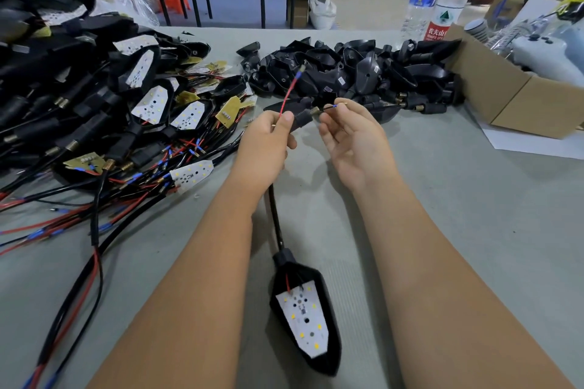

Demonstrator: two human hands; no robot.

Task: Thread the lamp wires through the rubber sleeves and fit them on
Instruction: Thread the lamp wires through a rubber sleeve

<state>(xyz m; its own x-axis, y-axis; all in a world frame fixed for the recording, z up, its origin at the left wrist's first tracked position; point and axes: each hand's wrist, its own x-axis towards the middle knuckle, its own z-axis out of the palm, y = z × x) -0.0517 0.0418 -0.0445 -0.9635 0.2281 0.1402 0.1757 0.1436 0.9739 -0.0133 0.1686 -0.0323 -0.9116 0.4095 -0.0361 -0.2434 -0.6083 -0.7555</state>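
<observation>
My left hand (268, 139) grips a black rubber sleeve (301, 118) with a brass threaded end, together with a red wire (289, 93) that sticks up and away from it. My right hand (350, 133) pinches the tip of a black wire (330, 107) that comes out of the sleeve's brass end. A black cable runs down from my left hand to a black lamp housing (305, 309) with a white LED board, which lies on the table between my forearms.
A heap of wired lamps (126, 104) with red and black leads covers the table's left side. A pile of loose black housings and sleeves (357, 73) lies behind my hands. Two water bottles (442, 0) and a cardboard box (518, 95) stand at the right.
</observation>
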